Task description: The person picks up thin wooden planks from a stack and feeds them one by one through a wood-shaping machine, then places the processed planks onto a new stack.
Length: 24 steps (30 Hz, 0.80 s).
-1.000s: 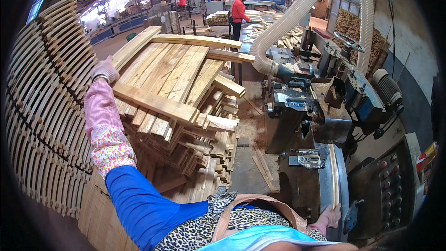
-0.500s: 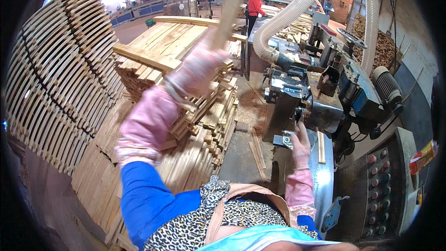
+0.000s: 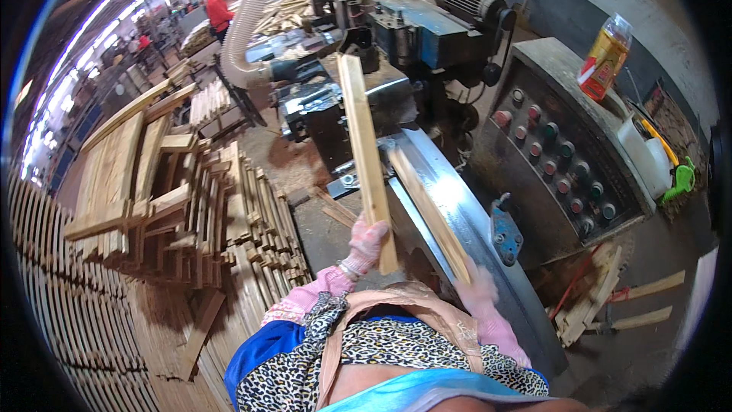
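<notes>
Two wooden slats are in play. The left hand is closed around the bottom of one slat, holding it upright and clear of the machine. The right hand looks blurry; it seems to grip the other slat, lying along the metal bench, perhaps to feed it.

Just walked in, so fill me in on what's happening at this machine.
A person in pink gloves is working at a woodworking machine in a timber shop. The left hand grips a wooden slat near its lower end, holding it up at a steep angle. The right hand rests on a second slat lying on the curved metal table. Stacks of slats stand to the left, and a control panel sits to the right.
</notes>
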### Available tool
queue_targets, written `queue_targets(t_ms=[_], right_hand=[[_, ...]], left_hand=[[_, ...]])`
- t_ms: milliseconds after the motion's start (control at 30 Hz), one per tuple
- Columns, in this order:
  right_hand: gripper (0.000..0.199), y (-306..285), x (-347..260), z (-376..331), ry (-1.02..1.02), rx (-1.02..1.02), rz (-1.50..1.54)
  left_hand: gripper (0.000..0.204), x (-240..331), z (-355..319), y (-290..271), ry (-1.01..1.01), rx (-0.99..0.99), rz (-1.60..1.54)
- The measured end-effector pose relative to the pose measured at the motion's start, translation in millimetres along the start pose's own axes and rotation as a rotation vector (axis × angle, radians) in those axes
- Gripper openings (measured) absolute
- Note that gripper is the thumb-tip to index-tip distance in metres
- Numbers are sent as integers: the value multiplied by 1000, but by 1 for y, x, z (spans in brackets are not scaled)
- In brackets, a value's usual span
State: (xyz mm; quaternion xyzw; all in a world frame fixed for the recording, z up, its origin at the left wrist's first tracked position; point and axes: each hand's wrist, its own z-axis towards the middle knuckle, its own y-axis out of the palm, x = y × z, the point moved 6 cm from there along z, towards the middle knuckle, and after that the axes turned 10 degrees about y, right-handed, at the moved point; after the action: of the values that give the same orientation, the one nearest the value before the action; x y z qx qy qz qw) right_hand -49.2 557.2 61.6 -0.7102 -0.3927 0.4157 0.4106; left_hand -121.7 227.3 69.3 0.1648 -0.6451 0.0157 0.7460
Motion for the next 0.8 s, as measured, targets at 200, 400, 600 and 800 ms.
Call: queue_targets(t_ms=[200, 400, 600, 800], right_hand=[[57, 4, 102, -42, -196, 448, -67], [52, 19, -40, 111, -274, 621, 156], [54, 1, -189, 202, -337, 467, 372], [47, 28, -104, 144, -251, 504, 146]], left_hand=[[36, -7, -16, -42, -141, 136, 115], [33, -5, -23, -75, -123, 237, 72], [20, 9, 3, -67, -33, 155, 105], [18, -6, 6, -105, 438, 59, 586]])
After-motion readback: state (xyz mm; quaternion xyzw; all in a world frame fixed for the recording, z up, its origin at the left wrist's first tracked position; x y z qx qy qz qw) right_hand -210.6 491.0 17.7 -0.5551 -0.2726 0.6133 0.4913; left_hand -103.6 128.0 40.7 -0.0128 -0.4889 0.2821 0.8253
